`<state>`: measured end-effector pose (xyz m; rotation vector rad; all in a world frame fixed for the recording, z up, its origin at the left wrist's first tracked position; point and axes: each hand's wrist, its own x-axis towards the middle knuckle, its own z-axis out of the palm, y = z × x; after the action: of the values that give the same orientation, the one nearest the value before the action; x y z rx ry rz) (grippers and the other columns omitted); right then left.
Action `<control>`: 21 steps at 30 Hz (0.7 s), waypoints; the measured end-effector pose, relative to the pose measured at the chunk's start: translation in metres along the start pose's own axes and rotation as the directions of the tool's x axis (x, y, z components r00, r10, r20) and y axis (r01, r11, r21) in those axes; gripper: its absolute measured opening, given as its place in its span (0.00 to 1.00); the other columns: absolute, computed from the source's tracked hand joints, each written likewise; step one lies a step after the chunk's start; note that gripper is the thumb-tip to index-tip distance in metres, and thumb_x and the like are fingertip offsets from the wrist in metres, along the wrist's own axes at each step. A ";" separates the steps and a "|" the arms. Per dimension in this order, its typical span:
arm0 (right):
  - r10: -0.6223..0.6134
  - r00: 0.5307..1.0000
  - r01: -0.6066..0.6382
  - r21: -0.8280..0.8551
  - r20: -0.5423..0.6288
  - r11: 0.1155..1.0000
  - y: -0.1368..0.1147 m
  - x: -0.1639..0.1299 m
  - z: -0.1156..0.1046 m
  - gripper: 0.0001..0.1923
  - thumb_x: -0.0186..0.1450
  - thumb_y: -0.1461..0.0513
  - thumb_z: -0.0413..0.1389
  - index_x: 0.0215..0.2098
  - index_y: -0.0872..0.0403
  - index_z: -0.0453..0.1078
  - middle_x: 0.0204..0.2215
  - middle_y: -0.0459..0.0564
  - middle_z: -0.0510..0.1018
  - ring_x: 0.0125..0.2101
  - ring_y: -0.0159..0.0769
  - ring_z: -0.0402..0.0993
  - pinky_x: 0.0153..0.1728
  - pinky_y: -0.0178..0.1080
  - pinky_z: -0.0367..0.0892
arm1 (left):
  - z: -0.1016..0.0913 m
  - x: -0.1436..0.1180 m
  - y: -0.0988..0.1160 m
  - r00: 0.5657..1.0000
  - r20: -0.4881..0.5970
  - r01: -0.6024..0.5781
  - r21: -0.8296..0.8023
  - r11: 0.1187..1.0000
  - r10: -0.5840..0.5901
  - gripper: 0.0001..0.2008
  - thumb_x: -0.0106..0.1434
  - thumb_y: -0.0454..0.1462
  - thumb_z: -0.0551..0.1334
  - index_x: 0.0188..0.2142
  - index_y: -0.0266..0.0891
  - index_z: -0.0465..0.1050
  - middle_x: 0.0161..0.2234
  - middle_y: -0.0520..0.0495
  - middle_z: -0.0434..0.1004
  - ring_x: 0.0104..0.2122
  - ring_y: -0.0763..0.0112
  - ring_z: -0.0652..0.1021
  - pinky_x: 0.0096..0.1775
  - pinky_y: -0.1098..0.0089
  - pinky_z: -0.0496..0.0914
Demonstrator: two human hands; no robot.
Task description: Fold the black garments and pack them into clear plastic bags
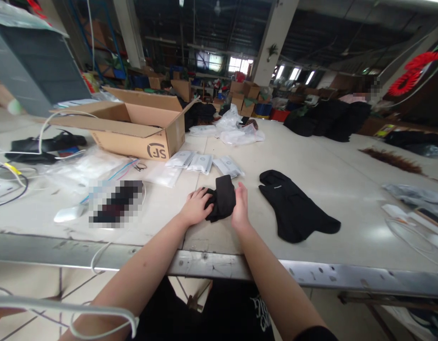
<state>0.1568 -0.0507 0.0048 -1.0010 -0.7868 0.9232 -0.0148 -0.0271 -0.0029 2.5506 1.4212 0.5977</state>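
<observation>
Nearest, the metal table edge (311, 277), both forearms crossing it. Just beyond that edge, a folded black cloth (223, 196) on the table top, held between two hands. Left hand (196, 207) laid flat against the cloth's left side, fingers together and curled lightly over the fabric. Right hand (240, 208) set on edge against the cloth's right side, fingers straight and pressed together, thumb hidden. Right of the folded cloth, apart from it, a black garment (293, 208) spread flat. Left of the cloth, a blurred-out patch, contents impossible to tell. Just behind the cloth, three small white packets (201, 162) in a row. Behind those, left of the cloth, an open cardboard box (133, 125) with flaps up. Farther back past the cloth, crumpled clear plastic bags (240, 132), then a dark pile of clothing (328, 121) at the table's far right.
</observation>
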 end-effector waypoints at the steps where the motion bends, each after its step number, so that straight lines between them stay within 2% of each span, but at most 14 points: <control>1: -0.045 0.995 0.044 0.010 0.087 0.999 0.002 -0.003 0.002 0.36 0.68 0.41 0.48 0.66 0.50 0.56 0.62 0.56 0.68 0.61 0.42 0.66 0.62 0.50 0.61 | -0.001 0.000 0.000 1.000 -0.001 0.003 0.000 1.000 -0.003 0.21 0.67 0.45 0.55 0.56 0.42 0.70 0.66 0.40 0.62 0.66 0.50 0.60 0.62 0.47 0.59; 3: -0.128 0.949 0.145 -0.037 0.289 0.989 0.005 -0.008 0.003 0.37 0.69 0.39 0.42 0.68 0.50 0.54 0.67 0.56 0.60 0.66 0.43 0.58 0.66 0.52 0.53 | -0.002 0.001 0.000 1.000 -0.006 0.001 -0.008 1.000 -0.001 0.21 0.66 0.44 0.55 0.56 0.41 0.70 0.65 0.39 0.63 0.66 0.49 0.60 0.61 0.47 0.60; 5: -0.188 0.865 0.292 -0.161 0.465 0.943 0.006 -0.011 0.003 0.40 0.69 0.38 0.42 0.69 0.51 0.53 0.70 0.55 0.54 0.69 0.44 0.50 0.68 0.52 0.46 | -0.002 0.002 -0.001 1.000 -0.017 -0.005 -0.031 0.999 0.004 0.21 0.65 0.43 0.57 0.55 0.40 0.72 0.63 0.38 0.66 0.64 0.48 0.62 0.60 0.47 0.61; 8: -0.196 0.724 0.517 -0.333 0.661 0.788 0.004 -0.013 0.004 0.46 0.65 0.37 0.50 0.71 0.53 0.49 0.71 0.57 0.50 0.71 0.48 0.43 0.69 0.54 0.41 | -0.002 0.005 -0.003 0.999 -0.033 -0.002 -0.123 0.992 -0.002 0.18 0.59 0.40 0.60 0.48 0.39 0.76 0.55 0.38 0.74 0.58 0.48 0.70 0.57 0.51 0.64; 10: -0.169 0.662 0.607 -0.390 0.731 0.692 0.003 -0.013 0.005 0.52 0.61 0.39 0.57 0.73 0.54 0.45 0.71 0.59 0.48 0.71 0.52 0.40 0.69 0.57 0.41 | -0.002 0.007 -0.006 0.999 -0.033 0.032 -0.244 0.969 -0.041 0.16 0.56 0.36 0.61 0.43 0.38 0.77 0.47 0.39 0.78 0.50 0.52 0.76 0.53 0.56 0.68; 12: -0.146 0.659 0.641 -0.449 0.738 0.622 0.004 -0.014 0.007 0.57 0.58 0.44 0.64 0.73 0.55 0.40 0.71 0.61 0.47 0.71 0.54 0.39 0.68 0.58 0.43 | -0.003 0.010 -0.009 0.981 -0.074 0.136 -0.392 0.910 -0.179 0.13 0.56 0.35 0.58 0.40 0.37 0.77 0.40 0.41 0.80 0.43 0.57 0.78 0.48 0.60 0.70; 13: -0.139 0.679 0.638 -0.485 0.721 0.598 0.006 -0.014 0.007 0.58 0.58 0.47 0.65 0.74 0.54 0.38 0.71 0.62 0.46 0.71 0.54 0.39 0.68 0.59 0.44 | -0.004 0.010 -0.010 0.948 -0.130 0.201 -0.468 0.861 -0.292 0.12 0.58 0.35 0.57 0.39 0.37 0.77 0.38 0.42 0.80 0.41 0.59 0.78 0.47 0.61 0.70; 15: -0.126 0.724 0.614 -0.551 0.678 0.566 0.009 -0.015 0.007 0.57 0.59 0.52 0.65 0.74 0.54 0.36 0.71 0.63 0.47 0.71 0.54 0.41 0.68 0.59 0.46 | -0.008 0.011 -0.012 0.819 -0.263 0.259 -0.622 0.739 -0.509 0.12 0.62 0.38 0.55 0.39 0.37 0.75 0.38 0.42 0.79 0.40 0.61 0.78 0.46 0.63 0.70; 16: -0.122 0.738 0.606 -0.572 0.664 0.553 0.011 -0.015 0.008 0.56 0.60 0.54 0.65 0.74 0.55 0.35 0.71 0.64 0.47 0.71 0.53 0.42 0.67 0.58 0.47 | -0.010 0.011 -0.012 0.764 -0.301 0.234 -0.694 0.681 -0.570 0.13 0.64 0.41 0.54 0.40 0.37 0.75 0.38 0.43 0.78 0.40 0.62 0.77 0.46 0.63 0.70; 17: -0.121 0.741 0.607 -0.583 0.661 0.540 0.012 -0.016 0.008 0.55 0.60 0.55 0.64 0.74 0.56 0.36 0.71 0.65 0.47 0.70 0.53 0.43 0.67 0.58 0.47 | -0.012 0.010 -0.011 0.751 -0.300 0.189 -0.756 0.627 -0.588 0.15 0.66 0.44 0.53 0.41 0.38 0.74 0.38 0.44 0.78 0.40 0.63 0.77 0.45 0.64 0.70; 18: -0.120 0.735 0.618 -0.587 0.667 0.524 0.014 -0.016 0.009 0.54 0.60 0.56 0.64 0.73 0.57 0.37 0.71 0.66 0.48 0.70 0.52 0.43 0.68 0.57 0.47 | -0.013 0.010 -0.009 0.780 -0.263 0.148 -0.804 0.576 -0.567 0.18 0.67 0.48 0.54 0.41 0.38 0.74 0.37 0.46 0.78 0.39 0.64 0.77 0.44 0.65 0.70; 19: -0.118 0.723 0.634 -0.587 0.681 0.503 0.015 -0.017 0.010 0.53 0.60 0.57 0.64 0.73 0.58 0.38 0.70 0.66 0.48 0.70 0.52 0.43 0.68 0.57 0.47 | -0.014 0.010 -0.008 0.832 -0.204 0.126 -0.837 0.533 -0.516 0.20 0.66 0.52 0.55 0.40 0.38 0.74 0.36 0.47 0.78 0.37 0.65 0.77 0.42 0.66 0.70; 20: -0.112 0.707 0.654 -0.585 0.698 0.479 0.015 -0.018 0.011 0.52 0.61 0.57 0.64 0.73 0.58 0.39 0.71 0.66 0.48 0.71 0.53 0.41 0.68 0.57 0.47 | -0.015 0.010 -0.006 0.878 -0.137 0.127 -0.857 0.500 -0.458 0.22 0.64 0.55 0.57 0.39 0.38 0.75 0.34 0.48 0.78 0.36 0.66 0.77 0.40 0.67 0.70; 21: -0.101 0.689 0.674 -0.584 0.718 0.453 0.015 -0.019 0.012 0.52 0.61 0.56 0.63 0.73 0.59 0.40 0.71 0.66 0.47 0.71 0.53 0.40 0.68 0.58 0.46 | -0.015 0.011 -0.005 0.904 -0.076 0.148 -0.868 0.475 -0.420 0.24 0.62 0.56 0.60 0.37 0.37 0.75 0.32 0.48 0.78 0.34 0.66 0.77 0.38 0.68 0.69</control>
<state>0.1348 -0.0602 -0.0077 -1.2195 -2.0832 0.3458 -0.0197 -0.0161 0.0116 1.4254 1.1386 1.2516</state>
